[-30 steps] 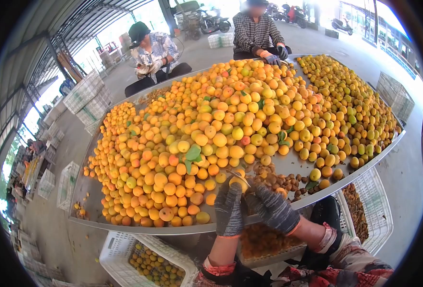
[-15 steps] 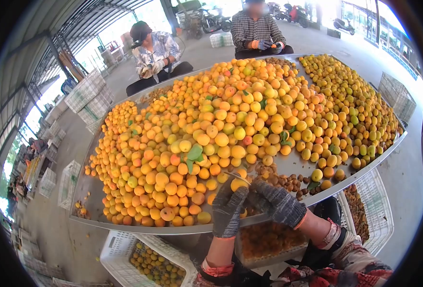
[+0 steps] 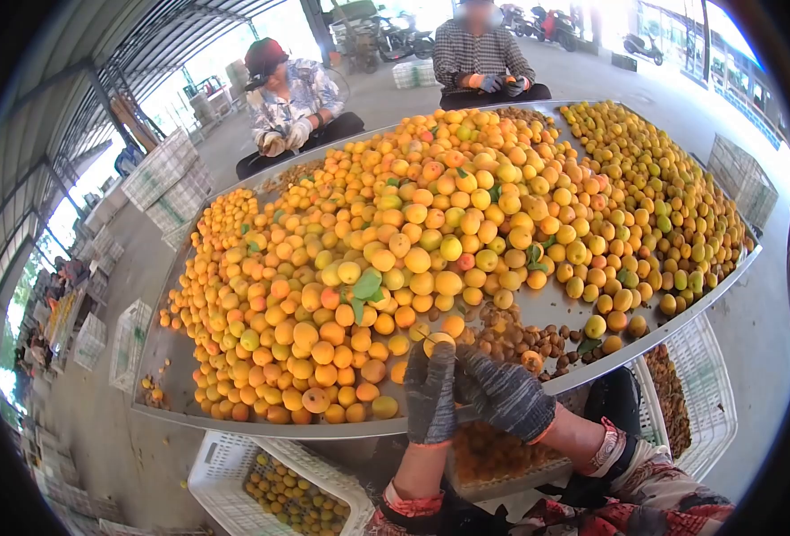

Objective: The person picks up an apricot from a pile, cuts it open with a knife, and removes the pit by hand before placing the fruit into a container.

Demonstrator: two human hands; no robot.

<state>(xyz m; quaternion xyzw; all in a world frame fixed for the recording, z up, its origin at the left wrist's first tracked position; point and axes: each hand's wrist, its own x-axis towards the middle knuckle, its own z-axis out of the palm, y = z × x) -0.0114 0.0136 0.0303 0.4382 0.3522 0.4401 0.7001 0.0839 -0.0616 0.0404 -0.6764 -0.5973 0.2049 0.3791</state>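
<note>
My left hand [image 3: 430, 393], in a grey knitted glove, is closed on an apricot [image 3: 438, 342] held upright at the fingertips, over the near edge of the metal table. Close beside it, my right hand [image 3: 505, 389], also gloved, has its fingers curled together; what they hold, if anything, is hidden. Just beyond both hands lies a heap of brown pits [image 3: 542, 341], with an opened-looking orange piece of fruit [image 3: 531, 361] among them. A large pile of whole apricots [image 3: 395, 241] spreads ahead and to the left.
Below the metal table's rim [image 3: 270, 431] stand a white crate [image 3: 212, 478] with greenish fruit, a container of orange pieces [image 3: 493, 460] and a crate [image 3: 712, 402] with brown contents. Two people [image 3: 292, 103] [image 3: 482, 54] sit across the table. Stacked crates [image 3: 167, 179] stand left.
Both hands have shifted slightly down, and the right hand is lower and further left. The apricot at the left fingertips shows more openly. An orange fruit piece now shows among the pits.
</note>
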